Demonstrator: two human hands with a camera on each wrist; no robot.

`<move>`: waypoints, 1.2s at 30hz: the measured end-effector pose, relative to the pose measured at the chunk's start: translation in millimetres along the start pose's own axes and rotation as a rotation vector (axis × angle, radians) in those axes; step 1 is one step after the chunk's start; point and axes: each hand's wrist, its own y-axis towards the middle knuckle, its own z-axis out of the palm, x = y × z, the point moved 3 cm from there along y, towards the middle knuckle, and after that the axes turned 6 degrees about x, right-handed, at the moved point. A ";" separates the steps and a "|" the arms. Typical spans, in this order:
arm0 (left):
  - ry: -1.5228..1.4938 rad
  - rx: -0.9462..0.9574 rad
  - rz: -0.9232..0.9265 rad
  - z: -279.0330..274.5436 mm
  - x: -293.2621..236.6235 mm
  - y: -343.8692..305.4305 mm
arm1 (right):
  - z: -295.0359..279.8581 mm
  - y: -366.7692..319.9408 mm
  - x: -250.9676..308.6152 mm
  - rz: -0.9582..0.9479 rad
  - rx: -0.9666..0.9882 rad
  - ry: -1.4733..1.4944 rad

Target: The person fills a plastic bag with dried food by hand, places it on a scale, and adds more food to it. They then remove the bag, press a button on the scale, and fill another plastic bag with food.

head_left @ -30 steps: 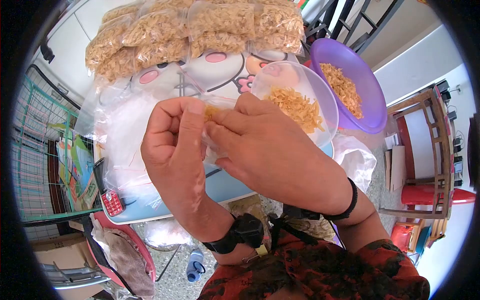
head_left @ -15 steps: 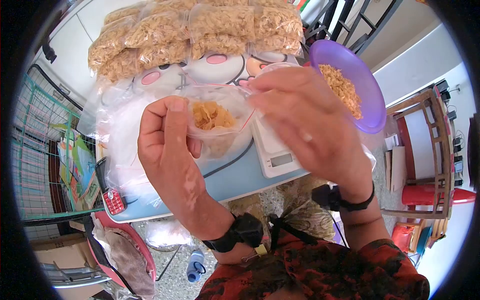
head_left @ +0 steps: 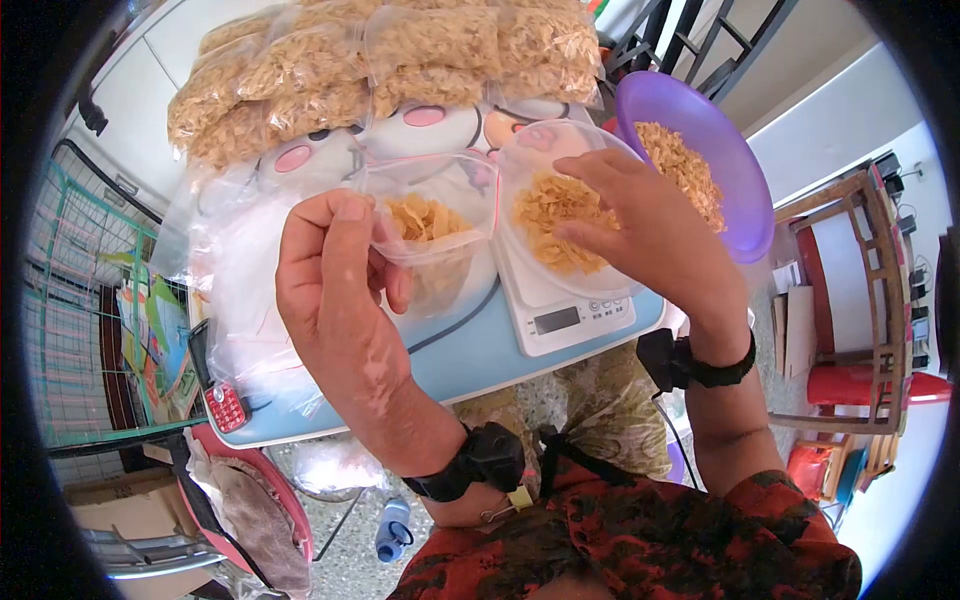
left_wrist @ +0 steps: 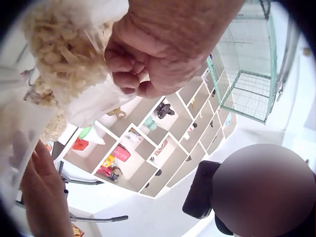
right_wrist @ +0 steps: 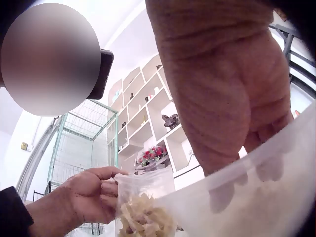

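My left hand (head_left: 335, 270) pinches the edge of a clear zip bag (head_left: 440, 275), whose mouth gapes wide in the head view. Pale yellow dried flakes (head_left: 425, 218) lie inside the bag. My right hand (head_left: 660, 225) is over a translucent bowl (head_left: 625, 165) of the same flakes, fingers spread and holding nothing. In the right wrist view its fingertips show through the bowl's wall. Beneath the bowl is a white digital scale (head_left: 545, 338), its display facing me.
Filled bags of flakes (head_left: 430, 45) are stacked along the table's far side. A purple basin (head_left: 745, 190) with more flakes stands beyond the bowl to the right. Flat plastic bags (head_left: 245, 270) and a red keypad phone (head_left: 226, 408) lie at the left.
Both hands were together at the bag. The right hand has let go and moved right, over the bowl. The bag's mouth now stands wide, and the left hand stays on its edge.
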 end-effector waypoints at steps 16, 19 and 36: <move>0.017 0.012 -0.039 -0.8 3.4 1.1 | 24.9 7.9 -2.7 0.061 0.111 -0.050; 0.018 -0.005 -0.046 -1.2 3.8 1.1 | 26.0 9.2 -2.9 0.070 0.130 -0.057; 0.013 -0.011 -0.104 -2.8 0.9 2.0 | 25.4 11.6 0.3 -0.006 0.005 0.020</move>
